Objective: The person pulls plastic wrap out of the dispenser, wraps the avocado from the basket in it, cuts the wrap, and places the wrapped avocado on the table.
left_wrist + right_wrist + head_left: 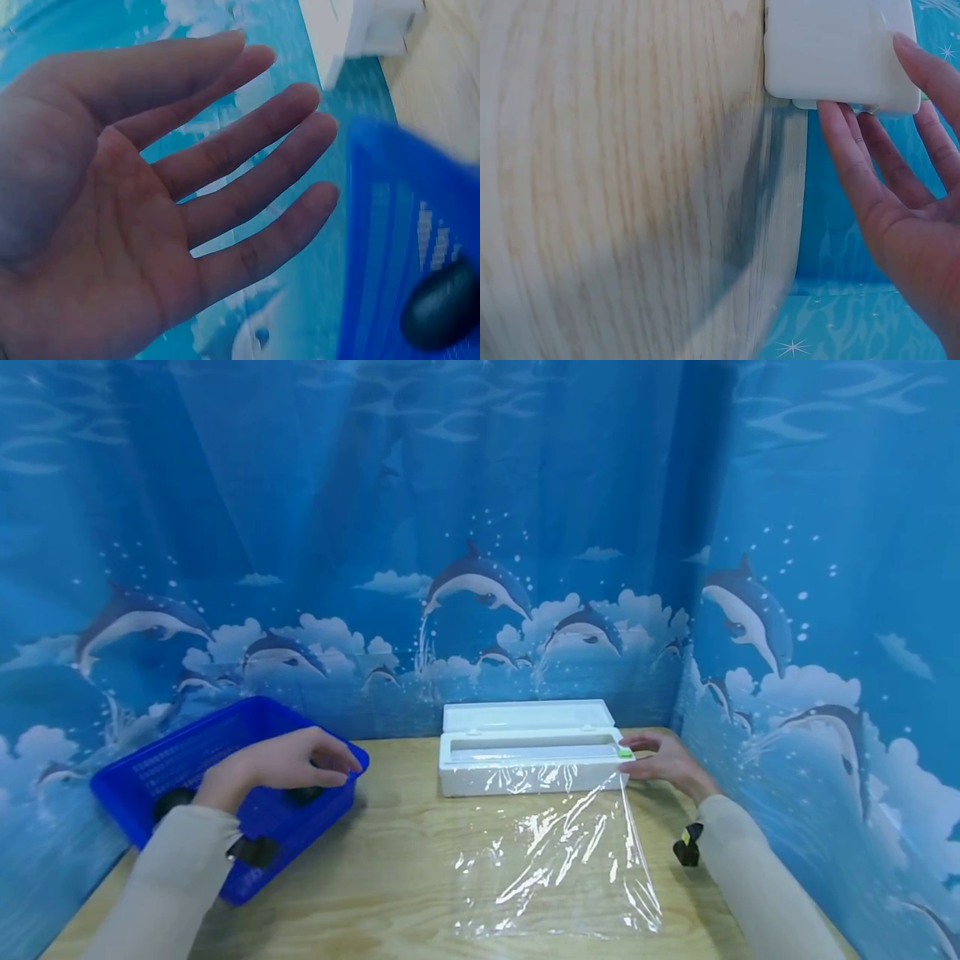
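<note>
A long white cling film dispenser (525,778) lies on the table with its lid (528,716) raised. From its front a clear sheet of cling film (551,868) spreads over the wood toward me. My right hand (663,764) grips the dispenser's right end between thumb and fingers, beside a small green piece (625,752). In the right wrist view the fingertips lie along the edges of the white end face (836,52). My left hand (288,764) hovers over the blue basket (352,777), its fingers loosely spread with nothing in them (180,187).
Dark rounded things lie in the basket, one of them smooth and oval (442,307). The wooden table (397,860) runs back to a blue dolphin-print curtain (360,568), which also hangs close along the right side.
</note>
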{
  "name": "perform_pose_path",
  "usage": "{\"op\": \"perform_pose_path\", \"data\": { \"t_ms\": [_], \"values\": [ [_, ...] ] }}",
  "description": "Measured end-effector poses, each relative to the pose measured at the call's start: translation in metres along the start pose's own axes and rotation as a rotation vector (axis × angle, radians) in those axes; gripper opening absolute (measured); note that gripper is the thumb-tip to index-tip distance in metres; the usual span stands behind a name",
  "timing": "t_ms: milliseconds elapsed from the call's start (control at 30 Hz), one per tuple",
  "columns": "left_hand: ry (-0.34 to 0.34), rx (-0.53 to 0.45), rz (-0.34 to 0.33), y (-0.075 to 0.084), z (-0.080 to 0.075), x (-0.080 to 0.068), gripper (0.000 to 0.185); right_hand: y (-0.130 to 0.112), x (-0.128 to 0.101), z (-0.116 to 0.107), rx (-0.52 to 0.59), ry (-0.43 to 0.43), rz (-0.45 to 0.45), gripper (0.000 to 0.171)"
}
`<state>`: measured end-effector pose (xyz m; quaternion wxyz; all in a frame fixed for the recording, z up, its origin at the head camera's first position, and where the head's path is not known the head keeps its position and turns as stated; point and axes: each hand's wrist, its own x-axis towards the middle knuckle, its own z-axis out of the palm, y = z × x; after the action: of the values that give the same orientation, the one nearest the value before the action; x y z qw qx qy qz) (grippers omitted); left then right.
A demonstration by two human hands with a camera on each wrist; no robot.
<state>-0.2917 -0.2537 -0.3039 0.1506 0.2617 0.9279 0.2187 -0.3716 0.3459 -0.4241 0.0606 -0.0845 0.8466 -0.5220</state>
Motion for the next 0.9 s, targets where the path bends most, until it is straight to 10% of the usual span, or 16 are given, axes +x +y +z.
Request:
{"op": "perform_pose_path", "data": {
  "t_ms": [500,900],
  "values": [
    [0.081,0.033,-0.152,-0.076,-0.019,-0.009,0.037,-0.006,0.000,0.001,0.013,-0.013,0.028,0.065],
    [0.060,-0.032,-0.289,-0.101,-0.019,0.009,0.044,-0.004,0.001,0.001,0.002,-0.006,0.022,0.065]
  ]
}}
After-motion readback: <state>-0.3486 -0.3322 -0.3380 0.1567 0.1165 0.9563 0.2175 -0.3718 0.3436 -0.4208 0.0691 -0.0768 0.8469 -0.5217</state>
